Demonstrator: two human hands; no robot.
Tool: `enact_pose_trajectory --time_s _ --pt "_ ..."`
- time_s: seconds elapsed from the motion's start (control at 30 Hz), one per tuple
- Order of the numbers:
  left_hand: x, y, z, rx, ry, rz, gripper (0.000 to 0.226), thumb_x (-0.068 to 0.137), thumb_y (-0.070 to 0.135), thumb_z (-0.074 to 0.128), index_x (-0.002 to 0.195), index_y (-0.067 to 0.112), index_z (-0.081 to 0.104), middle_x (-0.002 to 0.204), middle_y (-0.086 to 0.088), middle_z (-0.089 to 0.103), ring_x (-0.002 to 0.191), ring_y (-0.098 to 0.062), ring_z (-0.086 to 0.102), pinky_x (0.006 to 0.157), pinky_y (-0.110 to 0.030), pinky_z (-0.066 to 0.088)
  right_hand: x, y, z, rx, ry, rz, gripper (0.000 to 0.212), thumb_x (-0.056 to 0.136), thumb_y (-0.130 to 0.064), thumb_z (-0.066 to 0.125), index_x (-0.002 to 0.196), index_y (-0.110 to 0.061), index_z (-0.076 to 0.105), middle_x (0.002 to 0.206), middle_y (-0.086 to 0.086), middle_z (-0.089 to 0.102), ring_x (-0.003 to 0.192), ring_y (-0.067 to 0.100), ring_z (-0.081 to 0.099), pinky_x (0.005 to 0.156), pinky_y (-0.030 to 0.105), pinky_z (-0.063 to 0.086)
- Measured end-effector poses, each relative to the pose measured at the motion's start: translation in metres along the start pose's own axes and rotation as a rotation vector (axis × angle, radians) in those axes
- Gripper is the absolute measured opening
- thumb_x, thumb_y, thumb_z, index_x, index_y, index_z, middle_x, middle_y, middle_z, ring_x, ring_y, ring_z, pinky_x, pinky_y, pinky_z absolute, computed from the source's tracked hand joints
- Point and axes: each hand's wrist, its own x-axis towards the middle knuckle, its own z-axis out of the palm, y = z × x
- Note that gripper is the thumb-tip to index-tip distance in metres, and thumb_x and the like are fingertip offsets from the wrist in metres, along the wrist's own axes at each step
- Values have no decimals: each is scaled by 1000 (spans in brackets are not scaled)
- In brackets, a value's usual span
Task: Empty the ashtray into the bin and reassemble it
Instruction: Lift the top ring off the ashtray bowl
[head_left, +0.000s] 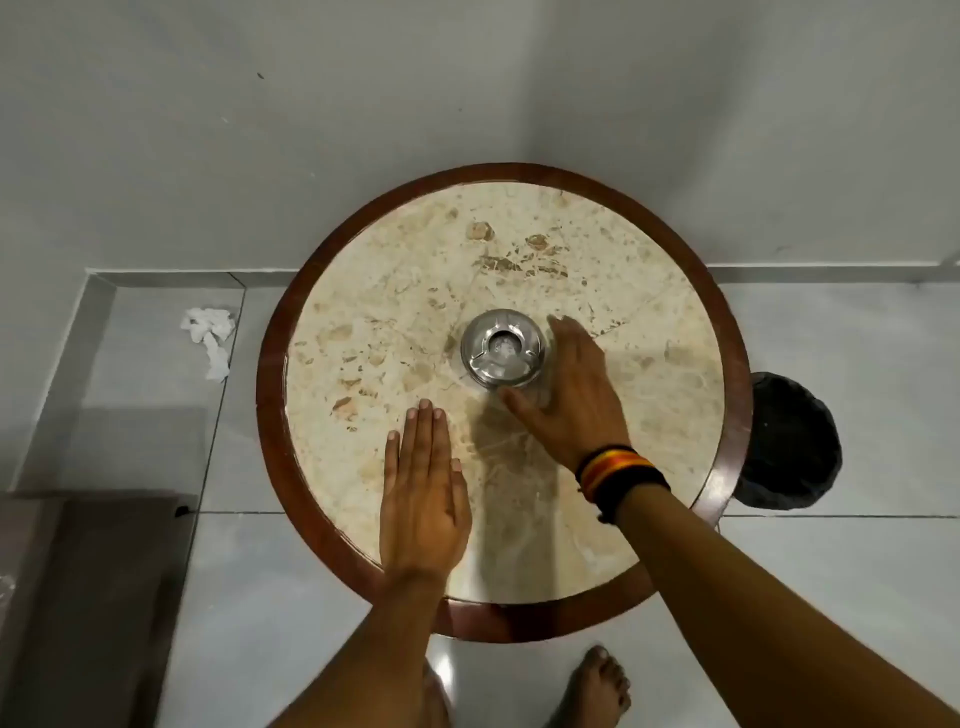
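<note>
A round steel ashtray (503, 347) with its notched lid on stands near the middle of a round marble-topped table (675, 426). My right hand (569, 395) curves around the ashtray's right and near side, fingers spread; thumb and fingertips are close to its wall, and contact is blurred. My left hand (423, 493) lies flat on the tabletop, palm down, to the left of and nearer than the ashtray, holding nothing. A black bin (784, 441) with a dark liner stands on the floor just past the table's right edge.
The table has a dark wooden rim (270, 395) and stands against a pale wall. Crumpled white tissue (208, 332) lies on the tiled floor to the left. A dark brown surface (88, 597) fills the lower left. My bare feet (597, 686) stand below the table.
</note>
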Motion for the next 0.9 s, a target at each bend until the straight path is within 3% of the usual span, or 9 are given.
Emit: enact_pose_trajectory --time_s 0.13,0.3,0.5,0.6,0.7,0.9 --pt "-1 -1 2 9 -9 -25 63 107 32 20 166 10 22 177 -11 19 165 -25 15 134 -52 22 37 -19 14 -69 -127 9 113 73 -58 77 158 -14 17 158 11 33 143 31 34 110 48 42" --pt "1 -4 8 36 -6 -23 63 109 37 14 167 12 19 178 -8 16 166 -23 13 134 -50 20 46 -22 23 -222 -105 -35 111 71 -56 73 158 -14 17 145 10 44 127 32 46 102 46 47" --pt "2 -7 10 -21 22 -6 62 109 34 19 167 11 22 177 -8 22 166 -22 14 135 -46 13 56 -23 -3 -71 100 -91 111 65 -65 72 154 -19 25 142 10 49 123 30 50 102 45 46" --pt "2 -7 11 -20 18 0 64 106 30 27 167 12 20 178 -8 21 166 -23 14 134 -48 15 93 -4 -23 -13 224 37 107 68 -64 76 152 -18 30 142 11 50 123 30 51 101 44 44" --pt "2 -8 11 -52 31 16 65 105 28 29 168 12 18 178 -7 19 166 -23 13 135 -46 12 130 18 -29 -117 92 162 106 72 -57 78 155 -14 28 147 14 45 130 35 45 107 50 39" --pt "2 -7 10 -65 44 13 63 107 29 26 167 11 20 178 -8 21 166 -22 13 135 -46 12 132 36 -17 -234 -109 74 97 82 -61 69 154 -11 27 157 16 35 143 36 32 118 51 29"
